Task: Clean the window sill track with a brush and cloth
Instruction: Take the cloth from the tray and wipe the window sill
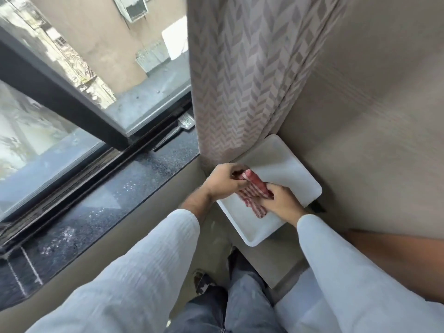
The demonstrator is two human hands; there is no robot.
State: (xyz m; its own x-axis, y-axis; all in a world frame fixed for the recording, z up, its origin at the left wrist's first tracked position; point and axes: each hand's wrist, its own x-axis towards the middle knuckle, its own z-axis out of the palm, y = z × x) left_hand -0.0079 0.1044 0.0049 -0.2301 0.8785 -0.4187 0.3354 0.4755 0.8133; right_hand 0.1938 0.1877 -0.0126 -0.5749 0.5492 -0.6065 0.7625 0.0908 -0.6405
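A red-and-white striped cloth (254, 195) is held between both hands above a white tray (283, 164) at the right of the sill. My left hand (223, 182) pinches its upper end, which is bunched up. My right hand (282, 201) grips its lower right part. The dark window sill track (79, 179) runs diagonally along the black granite sill (115, 200) at the left, below the open sliding window. A brush (185, 122) with a metal ferrule lies in the far end of the track, beside the curtain.
A patterned beige curtain (242, 80) hangs just behind the tray. The dark window frame (60, 97) crosses the upper left. A beige wall (372, 116) fills the right. My legs and a sandalled foot (204, 282) are below.
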